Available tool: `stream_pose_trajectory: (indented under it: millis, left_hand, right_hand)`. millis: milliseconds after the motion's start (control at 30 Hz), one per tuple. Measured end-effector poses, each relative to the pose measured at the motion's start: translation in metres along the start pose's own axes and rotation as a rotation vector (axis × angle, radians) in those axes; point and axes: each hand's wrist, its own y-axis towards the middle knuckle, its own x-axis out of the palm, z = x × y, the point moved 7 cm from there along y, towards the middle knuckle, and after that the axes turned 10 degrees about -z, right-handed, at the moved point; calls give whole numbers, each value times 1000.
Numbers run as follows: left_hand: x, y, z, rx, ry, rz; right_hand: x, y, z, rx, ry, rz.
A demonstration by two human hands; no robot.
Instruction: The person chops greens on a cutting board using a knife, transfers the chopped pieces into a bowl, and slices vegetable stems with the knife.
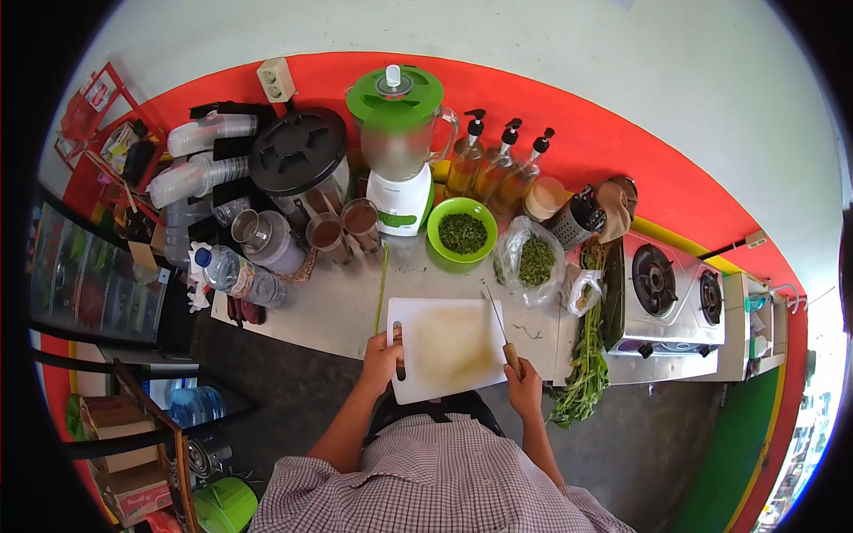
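My left hand (381, 359) grips the handle slot at the left edge of a white cutting board (426, 333). The board lies at the front of the counter, its middle stained yellowish green. In my right hand (524, 385) is a knife (510, 353) with a wooden handle, its blade pointing away from me along the board's right edge. Beyond the board stands a green bowl (438, 248) of chopped green leaves (462, 234). To its right sits an open clear plastic bag (512, 242) with more chopped greens (536, 262).
A blender (396, 191), several pump bottles (494, 166) and two brown-filled glasses (328, 236) line the back. Leafy stalks (586, 364) hang over the front edge beside a gas stove (680, 311). At left are a water bottle (240, 277) and a black-lidded container (298, 153).
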Motion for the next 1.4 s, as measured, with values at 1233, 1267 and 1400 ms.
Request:
stream_pose_trajectory:
  millis: [1233,1267,1400]
  left_hand:
    - [-50,-30,-6,287,1212,154]
    - [-43,-27,-6,291,1251,159]
    - [-14,-7,-7,296,1374,155]
  right_hand:
    - [82,2,-33,173,-569,222]
    - [83,7,-33,141,-639,227]
    - [55,9,-34,47,-449,168]
